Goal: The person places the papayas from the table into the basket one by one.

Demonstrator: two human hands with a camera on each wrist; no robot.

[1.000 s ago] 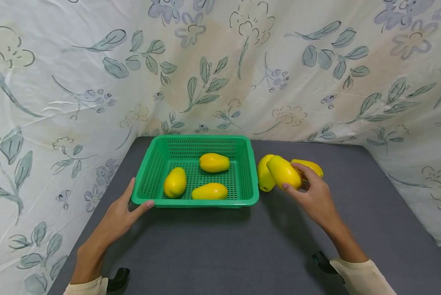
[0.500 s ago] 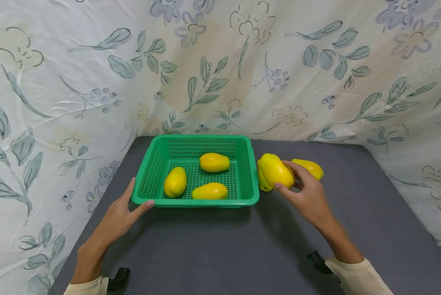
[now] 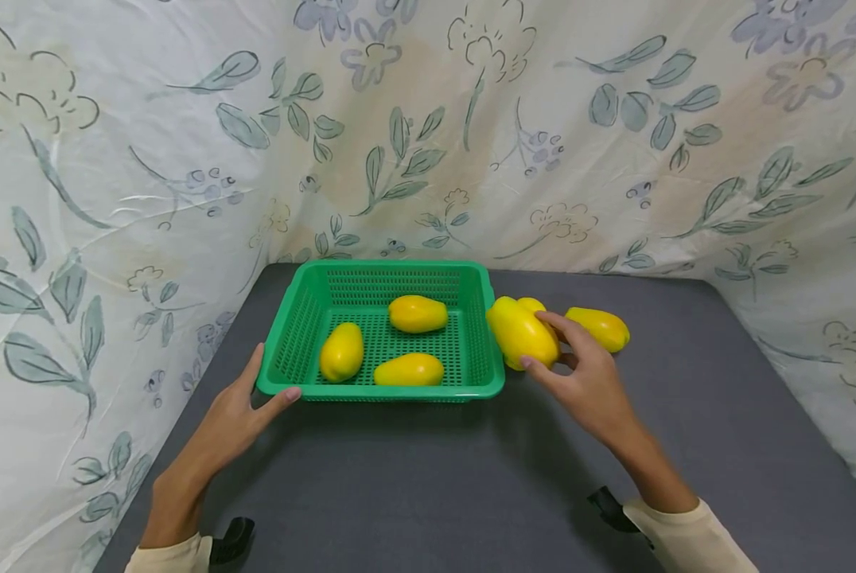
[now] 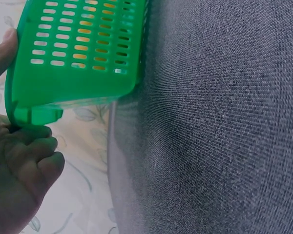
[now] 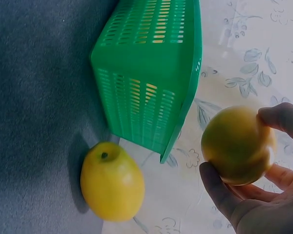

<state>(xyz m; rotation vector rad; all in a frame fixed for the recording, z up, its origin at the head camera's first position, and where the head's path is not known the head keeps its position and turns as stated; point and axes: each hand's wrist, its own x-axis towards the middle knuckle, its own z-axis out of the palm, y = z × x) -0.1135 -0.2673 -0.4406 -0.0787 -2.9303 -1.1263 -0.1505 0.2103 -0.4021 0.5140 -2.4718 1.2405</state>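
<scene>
In the head view my right hand grips a yellow papaya by its near end, with thumb and fingers around it. The fruit is raised, and its far tip overlaps the right rim of the green plastic basket. My left hand holds the basket's near left corner, thumb on the front rim; in the left wrist view its other fingers curl beneath the rim. Inside the basket lie three papayas, one of them at the left. Another papaya rests on the table beside the basket, mostly hidden in the head view.
Farther right on the grey cloth-covered table lies one more papaya. A floral curtain hangs behind the table and along both its sides. Black straps with cameras show at the wrists.
My right hand has carried its papaya left, from over the loose fruit to the basket's right rim. My left hand has stayed at the basket corner.
</scene>
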